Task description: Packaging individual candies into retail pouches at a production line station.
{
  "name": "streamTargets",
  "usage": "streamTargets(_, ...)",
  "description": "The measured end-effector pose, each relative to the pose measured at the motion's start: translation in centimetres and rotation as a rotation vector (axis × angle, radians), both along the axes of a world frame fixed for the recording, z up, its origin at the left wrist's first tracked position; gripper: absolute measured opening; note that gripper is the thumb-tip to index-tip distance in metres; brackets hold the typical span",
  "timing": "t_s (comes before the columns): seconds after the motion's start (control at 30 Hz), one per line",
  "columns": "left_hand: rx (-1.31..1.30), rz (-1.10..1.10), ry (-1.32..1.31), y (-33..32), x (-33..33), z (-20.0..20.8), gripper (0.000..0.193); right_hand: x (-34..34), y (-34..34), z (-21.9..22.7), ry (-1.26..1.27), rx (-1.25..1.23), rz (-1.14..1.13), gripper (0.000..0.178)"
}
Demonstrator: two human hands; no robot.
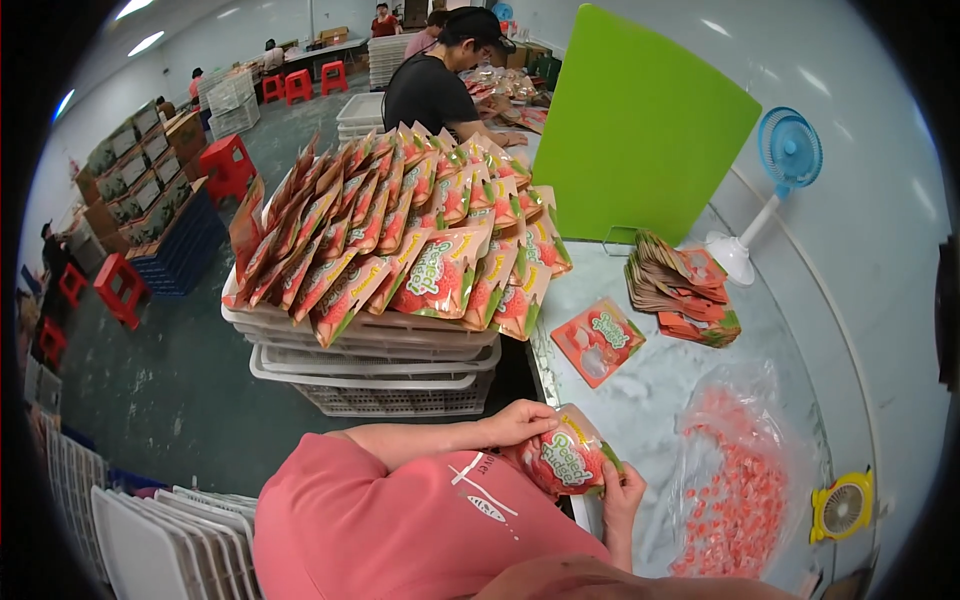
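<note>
Close to my body, a pink and red snack pouch (563, 458) is held between both hands. My left hand (521, 422) pinches its upper left corner. At its right lower edge, the fingers of my right hand (622, 489) are closed on the pouch. Whether it is sealed or how full it is, I cannot tell. A similar flat pouch (598, 341) with a clear window lies on the marble-patterned table just beyond. To the right of my right hand sits a clear plastic bag (735, 480) of small, individually wrapped pink pieces.
Stacked white crates (380, 392) on the left carry rows of filled pouches (400, 230). A pile of flat pouches (688, 292) lies near a green board (645, 125). There are a blue fan (790, 150), a yellow fan (842, 507), a co-worker (435, 85) and red stools (122, 290).
</note>
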State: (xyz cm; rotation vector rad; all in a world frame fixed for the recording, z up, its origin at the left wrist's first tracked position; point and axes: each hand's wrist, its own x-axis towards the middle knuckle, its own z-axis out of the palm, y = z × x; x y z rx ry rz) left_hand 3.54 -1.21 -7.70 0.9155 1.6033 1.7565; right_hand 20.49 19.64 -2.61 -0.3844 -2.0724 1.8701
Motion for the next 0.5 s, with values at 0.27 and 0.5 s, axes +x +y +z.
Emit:
streamTargets(0.27, -0.007, -0.091, -0.242, -0.6, -0.4, 0.5, 0.024, 0.7, -1.3, 0.3, -0.117, -0.051, 0.191, 0.016)
streamTargets(0.5, -0.182, -0.31, -0.191, -1.8, -1.3, -0.3, 0.014, 1.4, -1.3, 0.3, -0.082, -0.122, 0.144, 0.016)
